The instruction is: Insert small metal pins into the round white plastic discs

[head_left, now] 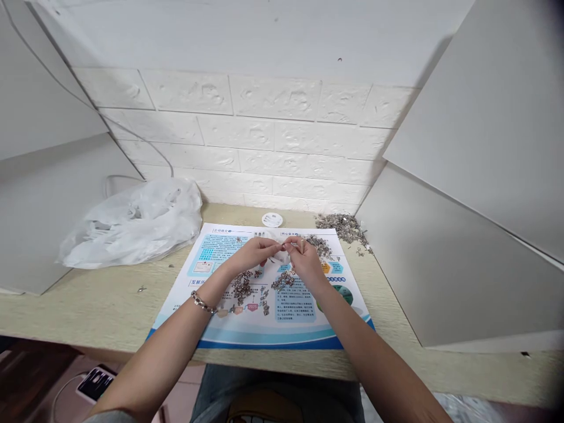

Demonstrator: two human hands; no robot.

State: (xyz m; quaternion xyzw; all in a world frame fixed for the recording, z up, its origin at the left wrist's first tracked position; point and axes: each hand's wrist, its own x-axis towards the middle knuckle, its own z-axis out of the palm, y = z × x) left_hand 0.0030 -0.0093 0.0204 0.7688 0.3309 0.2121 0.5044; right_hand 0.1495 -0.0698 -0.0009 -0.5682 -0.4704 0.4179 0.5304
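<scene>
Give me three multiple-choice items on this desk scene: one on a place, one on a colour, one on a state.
1. Where does the white plastic bag lie relative to the printed poster?
A. Left of it
B. Right of it
C. On top of it

2. What colour is the band along the poster's near edge?
A. Red
B. Blue
C. Green

3. How are the left hand and right hand placed?
A. Flat and far apart
B. Both off the poster
C. Fingertips close together above the poster

1: A, it lies left of the poster.
2: B, the strip shows deep blue.
3: C, both hands meet over the poster.
</scene>
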